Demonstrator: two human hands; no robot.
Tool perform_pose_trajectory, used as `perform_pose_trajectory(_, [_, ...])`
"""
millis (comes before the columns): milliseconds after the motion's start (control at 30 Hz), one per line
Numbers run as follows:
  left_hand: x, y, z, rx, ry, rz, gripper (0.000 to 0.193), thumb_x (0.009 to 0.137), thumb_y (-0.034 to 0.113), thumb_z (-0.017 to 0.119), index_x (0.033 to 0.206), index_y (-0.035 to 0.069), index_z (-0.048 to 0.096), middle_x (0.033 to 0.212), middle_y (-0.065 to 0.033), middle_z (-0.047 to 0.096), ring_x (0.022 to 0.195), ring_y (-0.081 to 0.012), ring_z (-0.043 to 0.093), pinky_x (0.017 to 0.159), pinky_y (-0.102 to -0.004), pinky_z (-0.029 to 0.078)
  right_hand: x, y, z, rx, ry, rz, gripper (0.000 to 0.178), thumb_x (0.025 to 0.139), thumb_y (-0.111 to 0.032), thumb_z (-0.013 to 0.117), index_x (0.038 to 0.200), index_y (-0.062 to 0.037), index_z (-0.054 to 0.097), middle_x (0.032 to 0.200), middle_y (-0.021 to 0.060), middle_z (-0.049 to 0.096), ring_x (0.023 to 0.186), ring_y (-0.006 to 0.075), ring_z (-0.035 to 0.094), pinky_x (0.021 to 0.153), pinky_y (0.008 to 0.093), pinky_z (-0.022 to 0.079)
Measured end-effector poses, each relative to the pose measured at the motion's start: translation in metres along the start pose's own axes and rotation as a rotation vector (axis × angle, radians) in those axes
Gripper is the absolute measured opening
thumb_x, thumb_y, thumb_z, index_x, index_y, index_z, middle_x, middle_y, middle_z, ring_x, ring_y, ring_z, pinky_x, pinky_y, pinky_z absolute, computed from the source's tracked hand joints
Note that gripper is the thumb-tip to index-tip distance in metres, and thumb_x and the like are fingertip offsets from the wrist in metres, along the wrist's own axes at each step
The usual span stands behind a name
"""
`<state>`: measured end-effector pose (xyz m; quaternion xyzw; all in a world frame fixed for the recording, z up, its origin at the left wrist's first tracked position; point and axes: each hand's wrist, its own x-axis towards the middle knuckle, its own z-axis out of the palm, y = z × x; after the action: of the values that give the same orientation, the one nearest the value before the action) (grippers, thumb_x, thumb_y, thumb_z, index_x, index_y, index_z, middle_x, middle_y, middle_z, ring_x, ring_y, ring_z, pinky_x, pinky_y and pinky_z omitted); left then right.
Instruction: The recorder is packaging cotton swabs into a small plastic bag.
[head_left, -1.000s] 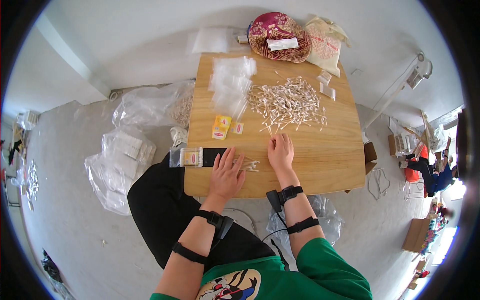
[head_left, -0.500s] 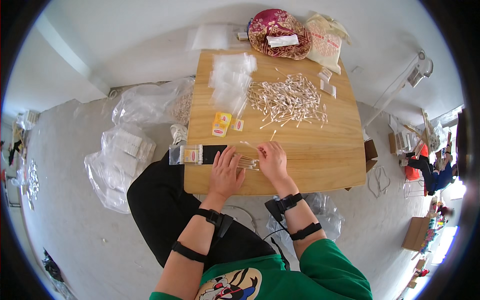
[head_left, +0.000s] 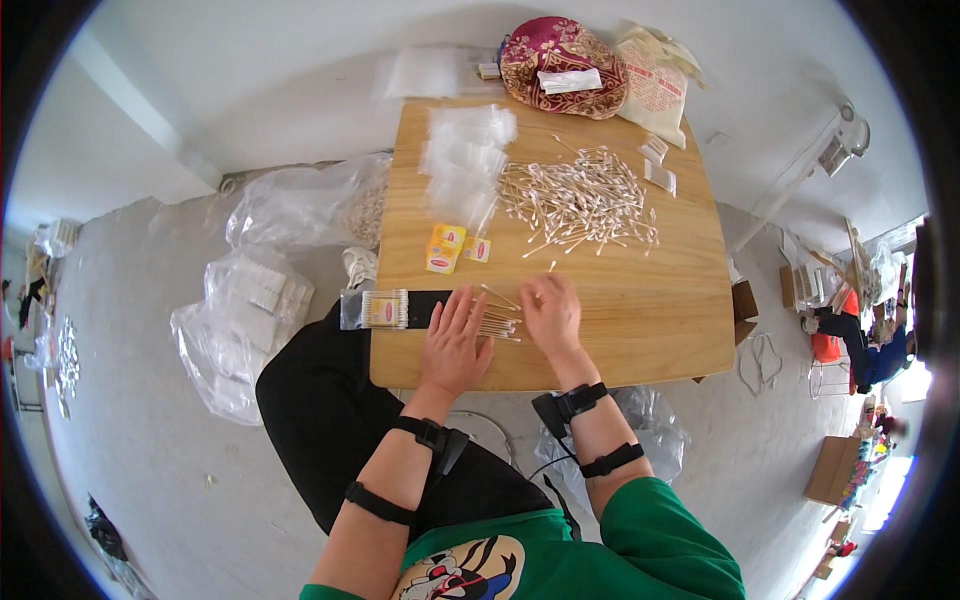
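Note:
My left hand point(head_left: 457, 340) lies palm down near the table's front edge, fingers stretched out over the right end of a black strip point(head_left: 428, 308) and a row of cotton swabs point(head_left: 499, 326). Left of it, a clear bag point(head_left: 385, 310) holds swabs and a yellow-and-white card. My right hand point(head_left: 553, 312) is just right of the row, its fingers curled in a pinch. One swab tip point(head_left: 553, 266) sticks out beyond these fingers; its stick is mostly hidden. Another swab point(head_left: 500, 296) slants between my two hands.
A big heap of loose swabs point(head_left: 585, 200) spreads over the wooden table point(head_left: 640, 340). Clear bags point(head_left: 465, 160) and yellow cards point(head_left: 444, 248) lie at the left. A patterned red cloth bundle point(head_left: 565, 65) and a cream bag point(head_left: 655, 85) stand at the far edge. Plastic sacks point(head_left: 240, 330) sit on the floor.
My right hand has moved slightly right, away from the row. The slanting swab now lies lower and closer to my left fingers. My left hand stays nearly in place.

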<state>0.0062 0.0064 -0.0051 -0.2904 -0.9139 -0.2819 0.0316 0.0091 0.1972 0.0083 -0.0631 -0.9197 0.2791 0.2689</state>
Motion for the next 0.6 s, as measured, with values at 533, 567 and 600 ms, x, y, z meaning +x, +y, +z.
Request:
perform_pose_trajectory(533, [0.001,0.003,-0.001,-0.014,-0.021,-0.02,0.073,0.085,0.03,0.064,0.151,0.011,0.037,0.157,-0.0138,0.032,0.145,-0.0295,0.031,0.118,-0.0484,0.023,0.02,0.016,0.013,0.239,-0.315,0.225,0.027,0.078,-0.001,0.066,0.104,-0.0079,0.066,0.097,0.0123,0.065,0.097,0.0335,0.061,0.085,0.0436,0.05])
perform_pose_trajectory(567, [0.002,0.004,-0.002,-0.006,-0.022,-0.016,0.073,0.085,0.03,0.064,0.151,0.011,0.037,0.157,-0.0136,0.032,0.145,-0.0293,0.031,0.118,-0.0481,0.023,0.03,0.021,0.011,0.066,-0.147,0.11,0.026,0.078,-0.003,0.068,0.103,-0.0083,0.067,0.1,0.0117,0.064,0.098,0.0332,0.06,0.086,0.0433,0.049])
perform_pose_trajectory(600, [0.001,0.004,-0.002,-0.006,-0.024,-0.016,0.073,0.085,0.03,0.064,0.151,0.011,0.037,0.157,-0.0136,0.032,0.145,-0.0293,0.031,0.118,-0.0481,0.023,0.039,0.026,0.009,-0.107,0.022,-0.002,0.025,0.078,-0.004,0.069,0.103,-0.0087,0.068,0.103,0.011,0.064,0.1,0.0329,0.059,0.088,0.043,0.049])
